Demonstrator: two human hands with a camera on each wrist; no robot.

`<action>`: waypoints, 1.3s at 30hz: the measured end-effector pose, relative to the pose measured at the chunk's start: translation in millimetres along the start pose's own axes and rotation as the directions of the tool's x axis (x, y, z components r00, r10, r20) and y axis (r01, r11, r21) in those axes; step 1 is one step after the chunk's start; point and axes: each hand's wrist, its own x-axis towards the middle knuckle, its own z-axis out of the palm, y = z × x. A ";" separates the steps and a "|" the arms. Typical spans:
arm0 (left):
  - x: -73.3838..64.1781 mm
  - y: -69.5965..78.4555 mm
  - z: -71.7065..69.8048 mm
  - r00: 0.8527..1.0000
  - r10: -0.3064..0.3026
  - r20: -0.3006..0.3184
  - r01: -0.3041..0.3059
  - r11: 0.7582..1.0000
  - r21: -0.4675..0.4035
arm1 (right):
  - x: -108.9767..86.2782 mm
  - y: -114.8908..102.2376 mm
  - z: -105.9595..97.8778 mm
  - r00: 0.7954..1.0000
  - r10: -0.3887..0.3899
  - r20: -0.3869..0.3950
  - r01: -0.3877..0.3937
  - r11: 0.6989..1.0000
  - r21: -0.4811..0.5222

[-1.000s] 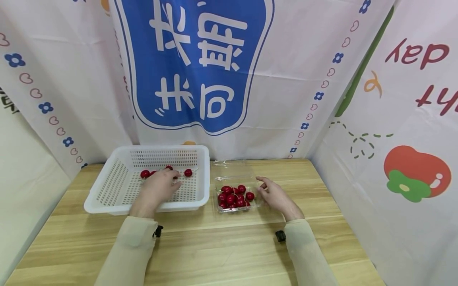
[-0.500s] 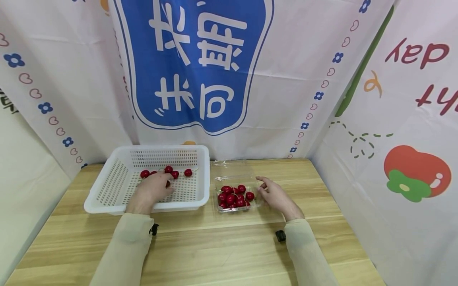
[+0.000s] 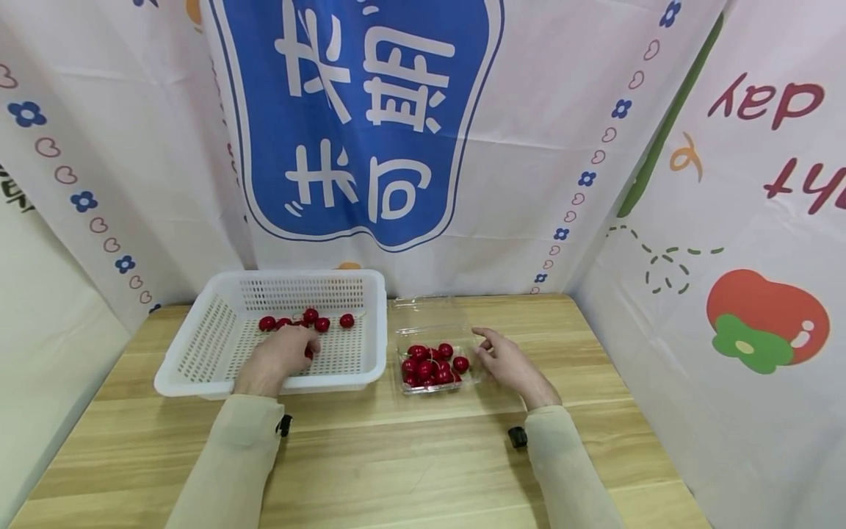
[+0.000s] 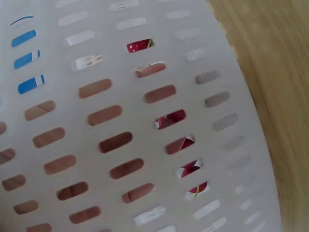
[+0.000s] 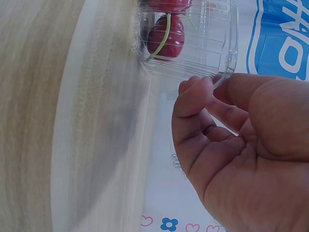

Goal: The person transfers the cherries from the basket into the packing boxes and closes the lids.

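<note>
A white slotted plastic basket (image 3: 381, 330) stands at the left, with several red cherries (image 3: 322, 325) on its floor. Inside it, my left hand (image 3: 279, 358) is bent down with a cherry (image 3: 308, 353) at its curled fingertips, partly hidden by the fingers. The left wrist view sees the hand only in pieces through the slots of the basket wall (image 4: 159, 176). To the right sits an open clear plastic box (image 5: 207, 46) holding several stemmed cherries (image 3: 426, 369). My right hand (image 3: 510, 365) pinches the box's right rim between thumb and fingers.
The clear lid (image 3: 426, 312) is folded back behind the box. Both containers rest on a wood-grain table (image 3: 396, 455). A printed cloth (image 3: 529, 147) hangs behind the table, and more cloth encloses its sides.
My left hand has drawn back slightly toward the basket's near left, uncovering cherries behind it. A cherry now shows at its fingertips. My right hand stays at the box rim.
</note>
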 end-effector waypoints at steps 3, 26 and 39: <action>-1.3 2.6 -1.8 1.000 0.001 -0.011 -0.001 1.000 0.000 | 0.4 0.6 0.5 1.000 0.001 -0.001 -0.001 1.000 0.001; -18.6 71.4 -15.9 0.940 0.208 -0.271 -0.197 0.978 0.071 | -1.3 -1.7 0.7 1.000 0.004 -0.014 -0.004 1.000 0.004; -17.8 110.3 -10.0 0.874 0.293 -0.388 -0.294 0.954 0.057 | -1.8 -3.1 -0.6 1.000 0.011 -0.009 -0.011 1.000 0.002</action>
